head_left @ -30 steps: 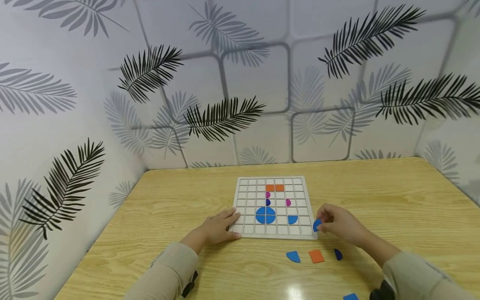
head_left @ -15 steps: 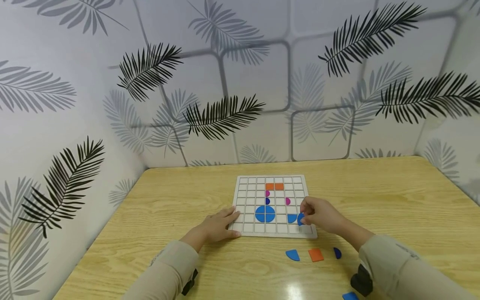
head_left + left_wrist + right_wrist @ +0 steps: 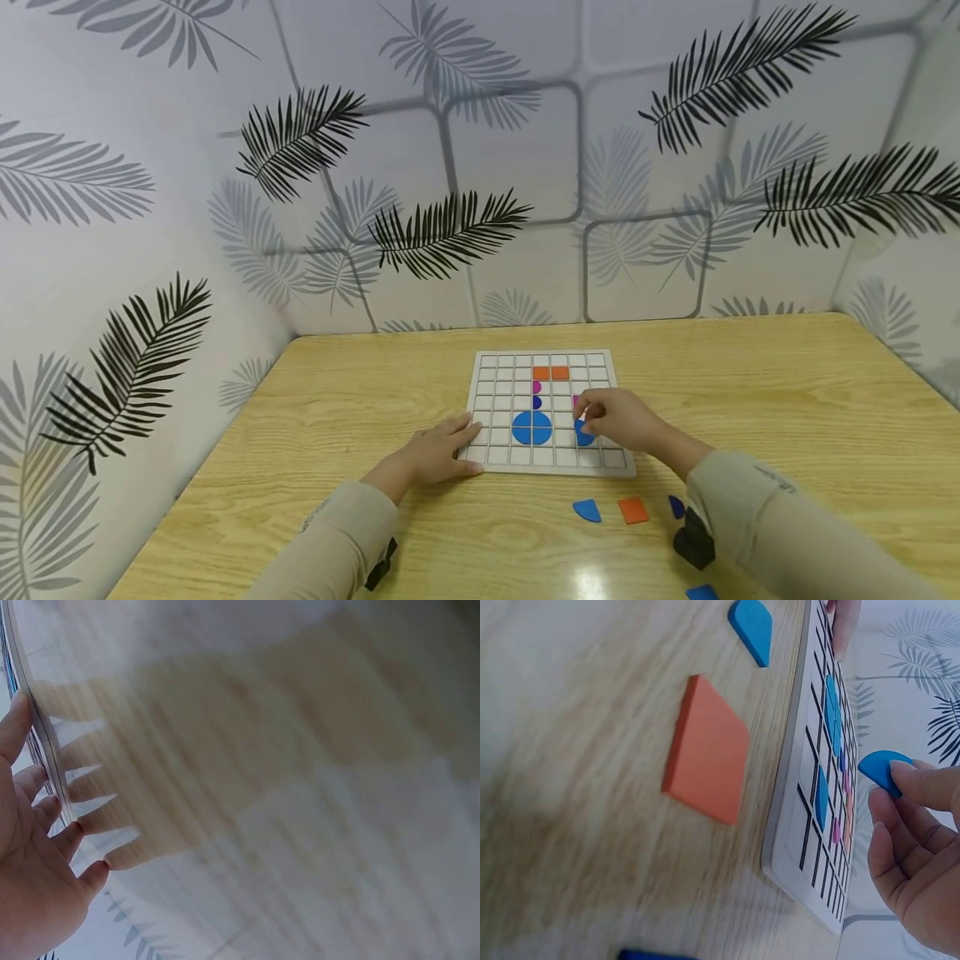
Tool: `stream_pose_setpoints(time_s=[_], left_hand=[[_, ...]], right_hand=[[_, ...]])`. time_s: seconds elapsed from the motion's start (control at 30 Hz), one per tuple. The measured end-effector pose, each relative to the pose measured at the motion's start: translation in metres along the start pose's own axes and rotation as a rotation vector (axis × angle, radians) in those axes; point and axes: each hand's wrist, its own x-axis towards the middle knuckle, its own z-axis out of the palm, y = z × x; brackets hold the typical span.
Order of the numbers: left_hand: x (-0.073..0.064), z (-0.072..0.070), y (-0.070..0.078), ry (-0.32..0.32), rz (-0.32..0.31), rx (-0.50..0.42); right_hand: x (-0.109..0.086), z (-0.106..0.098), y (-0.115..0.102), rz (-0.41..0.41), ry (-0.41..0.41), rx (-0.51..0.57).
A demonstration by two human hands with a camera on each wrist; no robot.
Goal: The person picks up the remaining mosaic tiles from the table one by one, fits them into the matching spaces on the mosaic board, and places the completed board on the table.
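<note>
A white grid board (image 3: 498, 433) lies on the wooden table with coloured pieces set in some of its squares. My left hand (image 3: 435, 454) rests at the board's left edge, fingers spread and touching the rim. Between thumb and fingertips, my right hand (image 3: 626, 421) pinches a blue quarter-circle piece (image 3: 883, 766) above the right part of the board. In the right wrist view a blue piece on the board (image 3: 822, 799) shows below the held one. Blue quarters form a circle (image 3: 532, 427) left of centre. Two orange squares (image 3: 551, 372) sit near the far edge.
In front of the board lie a loose blue quarter-circle (image 3: 587, 511), an orange square (image 3: 633, 510) and a dark blue half-circle (image 3: 677, 507), partly behind the right wrist's black strap (image 3: 694, 540). Another blue piece (image 3: 702, 592) lies nearer. A leaf-patterned wall (image 3: 525, 275) stands behind the table.
My right hand has moved left from beside the board to over its right part, carrying the blue quarter-circle. The left hand has stayed at the board's left edge.
</note>
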Motion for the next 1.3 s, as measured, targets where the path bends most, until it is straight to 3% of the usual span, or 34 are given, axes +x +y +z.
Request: stream_pose_setpoints(time_s=[0.23, 0.7, 1.3], left_hand=[[-0.001, 0.001, -0.001, 0.002, -0.001, -0.005], [0.001, 0.001, -0.002, -0.008, -0.015, 0.005], [0.001, 0.002, -0.003, -0.003, -0.012, 0.000]], right_hand=[[0.011, 0.004, 0.001, -0.041, -0.015, -0.036], [0.025, 0.017, 0.000, 0.010, -0.048, -0.090], [0.033, 0.019, 0.000, -0.004, -0.102, -0.164]])
